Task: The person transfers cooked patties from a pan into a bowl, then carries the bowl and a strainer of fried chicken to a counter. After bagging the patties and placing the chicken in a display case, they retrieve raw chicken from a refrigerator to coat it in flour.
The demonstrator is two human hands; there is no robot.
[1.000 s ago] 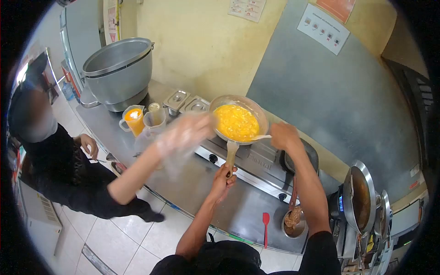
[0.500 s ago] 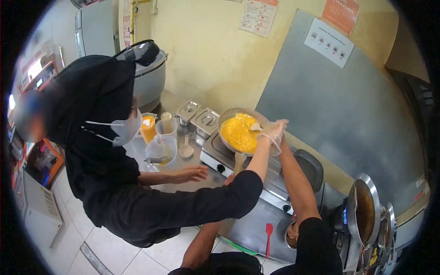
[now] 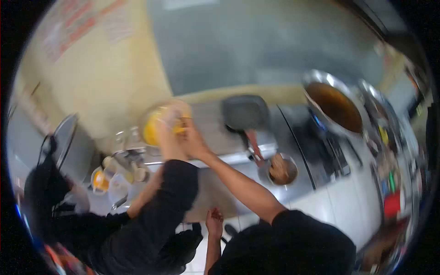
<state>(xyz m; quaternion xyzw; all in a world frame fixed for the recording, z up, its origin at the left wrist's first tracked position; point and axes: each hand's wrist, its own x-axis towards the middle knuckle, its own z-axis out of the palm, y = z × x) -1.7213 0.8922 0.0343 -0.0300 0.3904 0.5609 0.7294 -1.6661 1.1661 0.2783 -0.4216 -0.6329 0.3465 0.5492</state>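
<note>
This is a working kitchen, and it looks like a commercial one rather than somebody's home. A long stainless-steel counter (image 3: 213, 183) runs along the wall over pale floor tiles (image 3: 350, 199), with a pan of yellow food (image 3: 152, 130) and a dark square grill pan (image 3: 246, 113) up on the cooktop (image 3: 206, 130). Over to the right there's a big wok of brown liquid (image 3: 334, 107); at the far left, a large metal pot (image 3: 75, 149). Printed notices (image 3: 75, 27), too blurred to read, hang on the wall, and a co-worker in black (image 3: 142, 229) leans in at the counter.
</note>
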